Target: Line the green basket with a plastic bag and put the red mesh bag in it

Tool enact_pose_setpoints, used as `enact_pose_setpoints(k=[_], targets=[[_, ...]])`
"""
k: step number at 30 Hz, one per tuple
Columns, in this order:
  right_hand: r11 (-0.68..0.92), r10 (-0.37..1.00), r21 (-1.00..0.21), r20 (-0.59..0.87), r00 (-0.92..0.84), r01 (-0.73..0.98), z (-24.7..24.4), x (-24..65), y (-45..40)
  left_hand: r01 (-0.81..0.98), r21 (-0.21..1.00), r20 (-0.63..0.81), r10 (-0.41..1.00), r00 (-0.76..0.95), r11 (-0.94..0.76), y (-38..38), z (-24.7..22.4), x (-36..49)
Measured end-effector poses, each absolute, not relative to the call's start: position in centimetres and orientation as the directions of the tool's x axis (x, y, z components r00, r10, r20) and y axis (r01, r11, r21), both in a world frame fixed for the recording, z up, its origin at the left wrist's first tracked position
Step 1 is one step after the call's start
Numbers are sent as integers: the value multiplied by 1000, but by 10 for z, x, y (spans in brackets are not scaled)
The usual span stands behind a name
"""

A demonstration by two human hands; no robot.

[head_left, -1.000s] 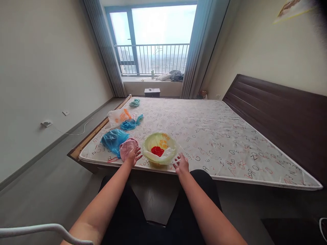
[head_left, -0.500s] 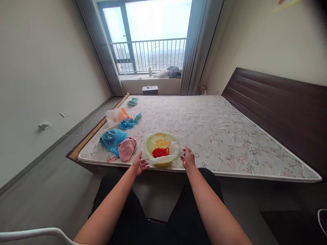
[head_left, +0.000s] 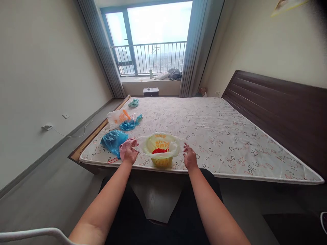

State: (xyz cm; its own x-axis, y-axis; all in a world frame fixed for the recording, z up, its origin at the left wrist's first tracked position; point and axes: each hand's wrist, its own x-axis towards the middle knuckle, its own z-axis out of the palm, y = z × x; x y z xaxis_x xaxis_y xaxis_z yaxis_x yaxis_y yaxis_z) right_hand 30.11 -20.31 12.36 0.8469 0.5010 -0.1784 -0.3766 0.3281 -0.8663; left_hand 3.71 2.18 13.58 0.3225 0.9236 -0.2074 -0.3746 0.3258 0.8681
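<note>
Bag-lined basket on the mattress (head_left: 217, 136). We judged the work roughly midway: the clear bag (head_left: 174, 146) already sat inside the yellow basket (head_left: 161, 162), w/ a red item (head_left: 160, 150) at the bottom. To the basket's L, our L hand (head_left: 129, 153), fingers part-spread, seemed to pinch one bag edge; to its R, our R hand (head_left: 190, 157) did likewise, narrow grip, drawing the film taut. Prob. left to do: settling the bag mouth, not yet folded down at the basket's sides. Pink cloth (head_left: 123, 149) & blue bag (head_left: 113, 141) lay L of the basket, apart from it.
</note>
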Motion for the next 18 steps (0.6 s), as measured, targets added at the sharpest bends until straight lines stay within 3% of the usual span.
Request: enact_pose_setpoints(k=[2,11,18], targets=[[394,489,-821,-193,851,-413,129,307,-207,-484,826,-168,946,278,289,26,146,35],[508,548,-724,-147,823,-467,138,317,-214,-607,756,-83,956,283,245,20,184,30],[549,550,-665,-168,818,-506,147,318,-219,-565,804,-31,962,271,185,18,179,30]])
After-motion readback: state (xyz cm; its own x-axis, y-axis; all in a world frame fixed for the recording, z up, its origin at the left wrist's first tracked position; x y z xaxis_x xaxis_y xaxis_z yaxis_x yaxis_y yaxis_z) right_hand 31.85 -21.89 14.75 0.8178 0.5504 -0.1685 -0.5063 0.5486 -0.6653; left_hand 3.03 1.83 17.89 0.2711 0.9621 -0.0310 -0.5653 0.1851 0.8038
